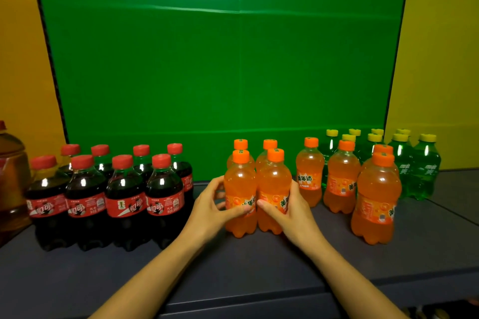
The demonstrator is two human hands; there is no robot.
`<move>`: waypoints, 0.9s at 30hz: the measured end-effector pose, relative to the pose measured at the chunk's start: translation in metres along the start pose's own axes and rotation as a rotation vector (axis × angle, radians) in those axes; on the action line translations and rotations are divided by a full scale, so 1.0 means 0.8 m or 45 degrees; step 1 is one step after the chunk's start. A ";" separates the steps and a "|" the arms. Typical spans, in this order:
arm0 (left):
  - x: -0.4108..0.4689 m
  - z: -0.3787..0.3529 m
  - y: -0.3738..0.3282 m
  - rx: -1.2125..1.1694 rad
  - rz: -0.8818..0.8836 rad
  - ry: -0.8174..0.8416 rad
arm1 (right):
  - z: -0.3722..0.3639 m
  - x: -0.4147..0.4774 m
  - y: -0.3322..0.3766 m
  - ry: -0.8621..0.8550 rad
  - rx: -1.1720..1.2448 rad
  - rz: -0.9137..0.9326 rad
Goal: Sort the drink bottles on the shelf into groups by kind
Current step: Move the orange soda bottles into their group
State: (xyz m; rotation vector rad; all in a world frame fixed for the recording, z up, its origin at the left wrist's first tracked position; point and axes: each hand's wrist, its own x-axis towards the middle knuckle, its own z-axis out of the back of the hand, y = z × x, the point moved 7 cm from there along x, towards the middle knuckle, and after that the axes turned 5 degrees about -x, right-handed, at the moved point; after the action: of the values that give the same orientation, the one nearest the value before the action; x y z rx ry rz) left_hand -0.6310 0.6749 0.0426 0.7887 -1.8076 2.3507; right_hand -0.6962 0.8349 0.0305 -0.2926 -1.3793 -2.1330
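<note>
Two bare forearms rise from 6 o'clock over the near edge of the dark shelf point(233, 267). At the middle of the view the left hand point(211, 204) has its grip closed round the left front orange bottle point(239, 197), with the thumb lying across the label and the fingers curled round the bottle's 9 o'clock side. The right hand point(290, 211) has its grip closed the same way round the right front orange bottle point(273, 194), thumb on the label and fingers wrapped round the 3 o'clock side. These two bottles stand upright on the shelf, touching side by side. Two more orange bottles point(269, 147) stand just behind them at 12 o'clock, so the four make a tight block. Toward 3 o'clock four loose orange bottles point(375, 199) stand apart from the block. The nearest has another directly behind it, and the other two stand farther back. At 9 o'clock the cola bottles point(124, 197), with red caps and red labels, stand in two rows of four, clear of the left hand. At the far 9 o'clock edge a large jug point(11, 176) of amber liquid is partly cut off. Farther back, toward 2 o'clock, the green bottles point(425, 171) with yellow caps cluster behind the loose orange ones. A green board point(220, 59) stands upright behind everything, with yellow wall on either side.
</note>
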 end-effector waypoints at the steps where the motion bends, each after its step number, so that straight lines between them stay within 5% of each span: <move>1: 0.000 0.000 0.001 0.013 0.002 0.001 | 0.000 -0.001 0.001 0.005 -0.003 -0.003; 5: -0.006 -0.001 -0.005 0.172 -0.072 -0.059 | 0.004 -0.010 0.010 0.016 -0.029 -0.007; 8: -0.022 0.007 -0.041 0.389 -0.370 -0.268 | 0.028 -0.020 0.032 -0.096 -0.130 0.013; 14: -0.031 -0.028 -0.146 0.310 -0.800 -0.218 | 0.122 -0.025 0.119 -0.151 -0.681 0.407; 20: 0.042 -0.096 -0.190 0.630 -0.770 0.070 | 0.219 0.036 0.131 -0.016 -0.801 0.395; 27: 0.142 -0.174 -0.175 1.055 -0.522 0.417 | 0.237 0.129 0.059 0.565 -0.895 0.165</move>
State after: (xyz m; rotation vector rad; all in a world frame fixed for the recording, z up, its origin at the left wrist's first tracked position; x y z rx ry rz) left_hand -0.7282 0.8177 0.1918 0.6713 -0.4491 2.6741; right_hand -0.7757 0.9534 0.1994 -0.1495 -0.3307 -2.3177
